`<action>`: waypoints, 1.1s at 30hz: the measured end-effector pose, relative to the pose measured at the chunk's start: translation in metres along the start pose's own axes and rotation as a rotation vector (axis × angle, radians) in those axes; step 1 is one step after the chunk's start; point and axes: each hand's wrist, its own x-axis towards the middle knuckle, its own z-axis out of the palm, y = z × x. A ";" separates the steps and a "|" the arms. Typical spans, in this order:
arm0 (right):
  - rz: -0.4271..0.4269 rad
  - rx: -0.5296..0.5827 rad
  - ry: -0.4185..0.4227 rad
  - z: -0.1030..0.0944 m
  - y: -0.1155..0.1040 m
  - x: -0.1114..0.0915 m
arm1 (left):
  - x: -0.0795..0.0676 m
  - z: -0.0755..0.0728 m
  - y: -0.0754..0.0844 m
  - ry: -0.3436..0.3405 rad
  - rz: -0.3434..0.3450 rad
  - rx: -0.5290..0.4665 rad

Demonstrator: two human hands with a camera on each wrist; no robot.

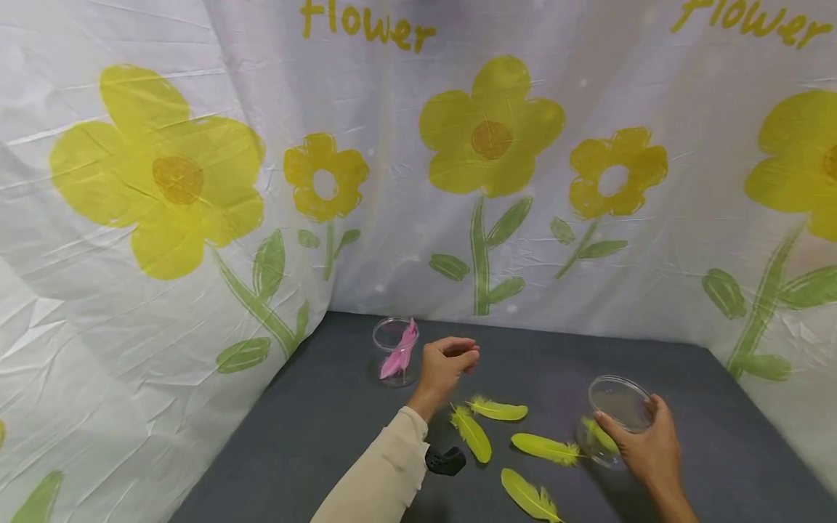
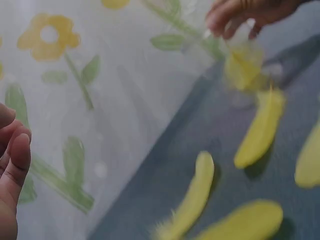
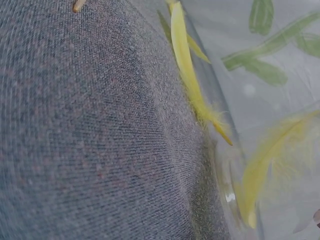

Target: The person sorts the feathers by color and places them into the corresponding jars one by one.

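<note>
My right hand (image 1: pixel 650 449) grips a clear plastic jar (image 1: pixel 621 407), its thumb and fingers around the side just below the rim. A yellow feather (image 1: pixel 599 434) is inside this jar; the right wrist view shows the feather (image 3: pixel 262 165) close up through the clear wall. My left hand (image 1: pixel 447 369) hovers over the table with its fingers loosely bent and nothing visible between them. To its left stands another clear jar (image 1: pixel 386 335) with pink feathers (image 1: pixel 400 353) in it. Loose yellow feathers lie between the hands, one feather (image 1: pixel 546 448) right beside the gripped jar.
Other yellow feathers (image 1: pixel 500 410) lie on the dark grey table (image 1: pixel 314 436), one feather (image 1: pixel 528 495) towards the front. A white cloth (image 1: pixel 386 247) with printed flowers hangs behind the table and along its sides. A black wrist device (image 1: pixel 446 460) sits at the left sleeve.
</note>
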 end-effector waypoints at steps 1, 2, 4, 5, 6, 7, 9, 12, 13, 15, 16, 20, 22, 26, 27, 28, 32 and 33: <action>0.000 -0.002 0.000 0.000 0.000 0.000 | -0.001 -0.004 -0.004 0.004 -0.015 -0.006; 0.002 -0.004 -0.001 0.000 0.000 0.000 | -0.002 -0.007 -0.007 0.008 -0.031 -0.003; 0.006 -0.006 -0.003 0.000 0.000 0.000 | -0.006 -0.013 -0.014 0.015 -0.064 0.006; 0.005 -0.003 -0.003 0.000 0.000 0.000 | -0.008 -0.016 -0.016 0.019 -0.079 0.015; 0.004 0.002 -0.005 -0.001 0.000 0.000 | -0.009 -0.018 -0.020 0.024 -0.093 0.018; 0.004 0.005 -0.007 -0.001 -0.001 0.000 | -0.011 -0.021 -0.023 0.026 -0.103 0.023; 0.003 0.008 -0.011 -0.002 -0.001 0.000 | -0.016 -0.025 -0.024 0.031 -0.127 0.043; 0.002 0.004 -0.008 -0.002 -0.002 0.000 | -0.019 -0.033 -0.040 0.052 -0.166 0.061; 0.002 0.000 -0.007 -0.002 -0.002 0.000 | -0.021 -0.035 -0.045 0.058 -0.180 0.071; 0.002 -0.002 -0.004 -0.002 -0.002 -0.001 | -0.023 -0.038 -0.057 0.074 -0.209 0.089; 0.001 -0.001 -0.003 -0.002 -0.002 -0.001 | -0.024 -0.040 -0.065 0.083 -0.227 0.102; -0.002 -0.003 -0.006 -0.001 0.000 -0.001 | -0.030 -0.043 -0.078 0.097 -0.278 0.179; -0.004 -0.002 -0.006 -0.001 0.000 -0.001 | -0.032 -0.043 -0.082 0.096 -0.296 0.218; -0.009 -0.002 -0.003 -0.001 0.000 -0.001 | -0.033 -0.042 -0.086 0.091 -0.316 0.284; -0.009 -0.002 -0.001 -0.001 -0.001 -0.001 | -0.033 -0.041 -0.086 0.087 -0.316 0.306; -0.011 -0.002 0.000 -0.001 -0.001 -0.001 | -0.032 -0.041 -0.086 0.083 -0.313 0.329; -0.009 -0.009 0.007 -0.001 -0.001 0.000 | -0.031 -0.040 -0.085 0.065 -0.322 0.387; -0.008 -0.008 0.009 -0.001 -0.001 0.000 | -0.030 -0.040 -0.085 0.062 -0.322 0.391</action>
